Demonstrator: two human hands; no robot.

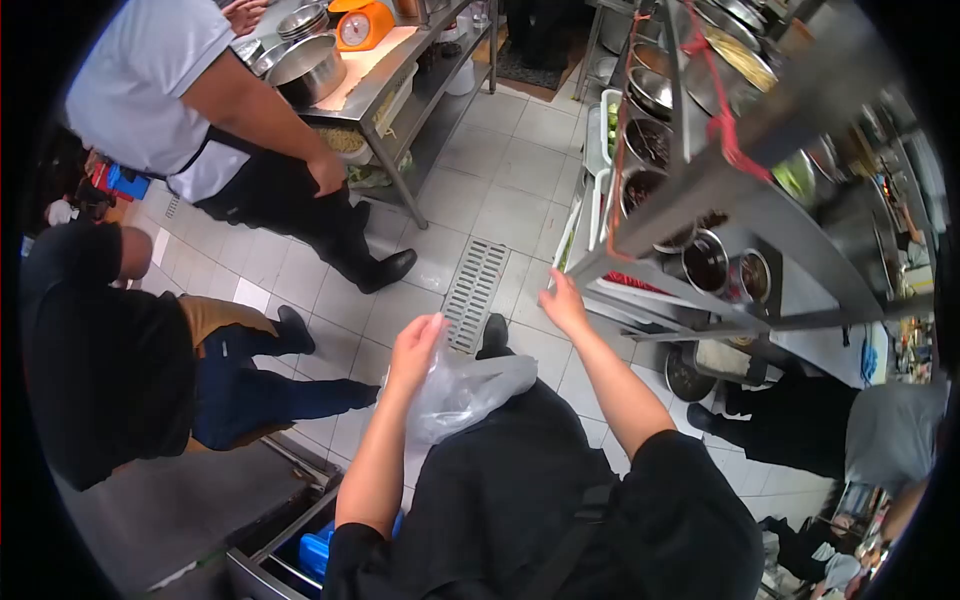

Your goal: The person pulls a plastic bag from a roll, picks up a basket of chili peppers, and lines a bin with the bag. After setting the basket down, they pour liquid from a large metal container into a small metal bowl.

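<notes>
The left hand (415, 345) is closed on the top of a thin clear bag (460, 392), pinching its gathered film; the bag hangs just below and to the right of that grip, against the person's dark apron. The right hand (565, 303) is spread open with nothing in it, fingertips touching or just short of the edge of the steel rack (640, 262). The pinch looks light, so the slick film could slide out, or the loose bag could snag on the rack's corner and tear. The bag is crumpled, glossy, whitish-translucent and seems nearly empty, its contents not discernible
</notes>
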